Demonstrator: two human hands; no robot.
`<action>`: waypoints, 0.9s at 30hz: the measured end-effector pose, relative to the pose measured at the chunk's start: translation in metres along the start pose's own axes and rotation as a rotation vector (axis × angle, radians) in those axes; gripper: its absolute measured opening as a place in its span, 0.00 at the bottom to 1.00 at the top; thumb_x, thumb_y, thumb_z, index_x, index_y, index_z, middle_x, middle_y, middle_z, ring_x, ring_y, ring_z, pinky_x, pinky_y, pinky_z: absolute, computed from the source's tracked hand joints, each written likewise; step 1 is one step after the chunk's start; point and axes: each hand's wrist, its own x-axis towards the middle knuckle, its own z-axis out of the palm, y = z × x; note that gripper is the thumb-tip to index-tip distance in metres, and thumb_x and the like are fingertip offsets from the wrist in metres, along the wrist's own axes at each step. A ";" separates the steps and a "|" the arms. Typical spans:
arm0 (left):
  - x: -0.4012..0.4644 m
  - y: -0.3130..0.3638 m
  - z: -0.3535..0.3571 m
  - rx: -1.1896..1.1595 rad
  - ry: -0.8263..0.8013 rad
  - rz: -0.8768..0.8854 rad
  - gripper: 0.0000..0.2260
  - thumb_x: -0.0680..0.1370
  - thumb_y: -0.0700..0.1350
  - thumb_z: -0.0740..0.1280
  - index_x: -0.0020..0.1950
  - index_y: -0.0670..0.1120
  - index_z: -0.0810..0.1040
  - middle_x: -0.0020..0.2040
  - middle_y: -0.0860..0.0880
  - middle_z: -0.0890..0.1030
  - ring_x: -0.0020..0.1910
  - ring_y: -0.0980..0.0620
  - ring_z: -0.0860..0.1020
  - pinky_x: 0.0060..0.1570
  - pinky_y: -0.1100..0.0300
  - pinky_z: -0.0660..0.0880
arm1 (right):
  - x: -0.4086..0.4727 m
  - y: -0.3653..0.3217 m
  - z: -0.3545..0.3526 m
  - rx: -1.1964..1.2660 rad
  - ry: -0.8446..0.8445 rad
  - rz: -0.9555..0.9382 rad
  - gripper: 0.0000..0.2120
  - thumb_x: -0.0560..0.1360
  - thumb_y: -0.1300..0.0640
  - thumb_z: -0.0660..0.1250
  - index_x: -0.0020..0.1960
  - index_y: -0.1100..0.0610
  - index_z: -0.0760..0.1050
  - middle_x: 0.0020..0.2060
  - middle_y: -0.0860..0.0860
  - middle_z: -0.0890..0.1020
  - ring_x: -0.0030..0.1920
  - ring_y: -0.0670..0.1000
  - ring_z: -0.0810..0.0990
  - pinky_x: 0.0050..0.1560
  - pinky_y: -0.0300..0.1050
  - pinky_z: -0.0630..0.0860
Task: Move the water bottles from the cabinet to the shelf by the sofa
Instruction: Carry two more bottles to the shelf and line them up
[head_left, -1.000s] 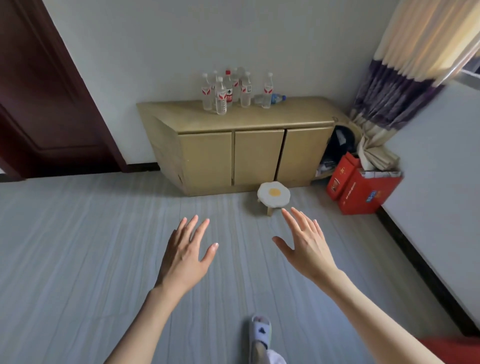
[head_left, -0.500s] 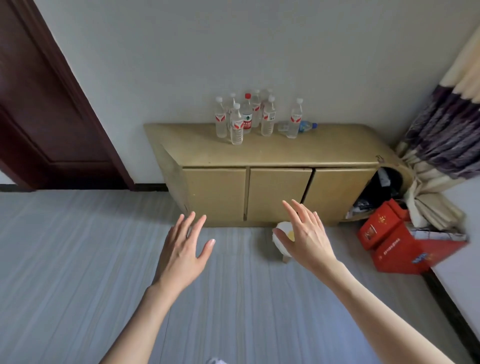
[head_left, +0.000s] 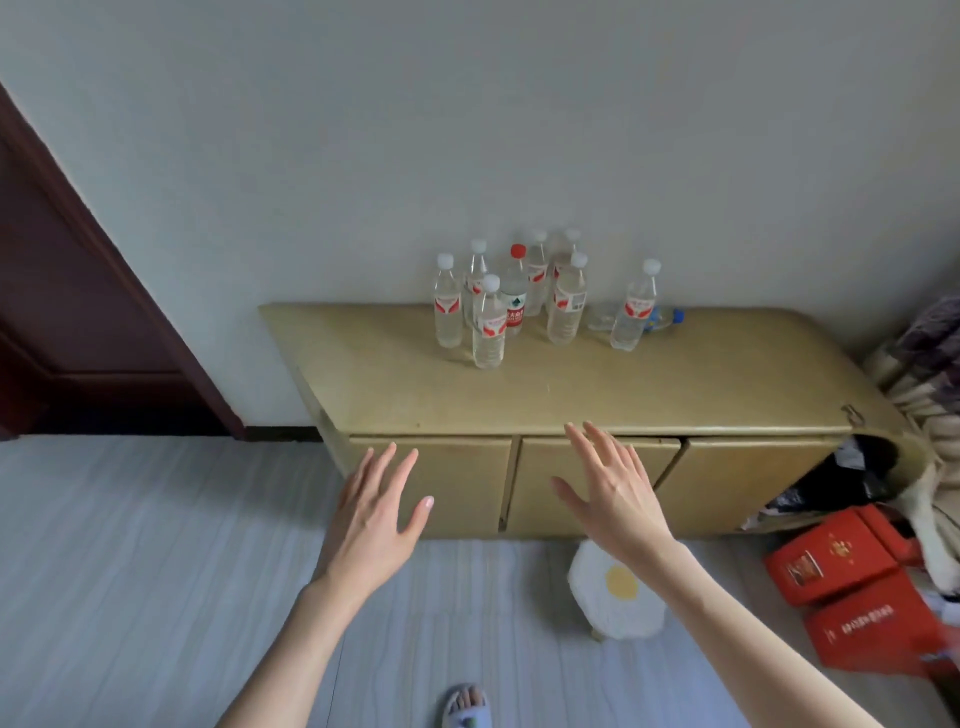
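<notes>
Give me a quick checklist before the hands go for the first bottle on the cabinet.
1. Both hands free: ok. The left hand and right hand are open and empty.
2. Bottles within reach: not ok. Both hands hang in front of the cabinet doors, short of the bottles.
3. Nearest bottle upright and clear: ok. The front white-capped bottle stands ahead of the cluster.
4. Tip-over risk: not ok. The rear bottles, including the red-capped bottle, stand tightly bunched.
5. Lying bottle: cannot tell whether it is full or sealed.
6. Footing: not ok. The egg-shaped stool sits on the floor by the right arm.
</notes>
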 end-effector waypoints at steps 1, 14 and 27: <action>0.023 -0.003 -0.004 -0.001 0.011 0.003 0.31 0.72 0.62 0.49 0.70 0.47 0.64 0.72 0.43 0.64 0.72 0.42 0.58 0.69 0.51 0.57 | 0.022 -0.002 -0.003 0.004 0.016 -0.004 0.36 0.70 0.35 0.46 0.73 0.52 0.56 0.71 0.56 0.64 0.71 0.57 0.61 0.71 0.55 0.57; 0.221 -0.045 0.030 0.024 -0.084 -0.025 0.29 0.73 0.60 0.49 0.70 0.47 0.65 0.71 0.43 0.66 0.70 0.42 0.63 0.67 0.48 0.62 | 0.226 0.017 0.025 0.025 -0.107 0.031 0.31 0.75 0.42 0.58 0.73 0.52 0.53 0.72 0.55 0.61 0.71 0.56 0.61 0.71 0.53 0.58; 0.409 -0.052 0.039 0.017 -0.038 -0.046 0.25 0.75 0.43 0.66 0.69 0.40 0.64 0.69 0.38 0.68 0.69 0.38 0.63 0.66 0.46 0.62 | 0.412 0.021 0.045 0.136 -0.216 -0.093 0.31 0.76 0.44 0.59 0.74 0.51 0.51 0.74 0.50 0.57 0.73 0.52 0.57 0.69 0.49 0.59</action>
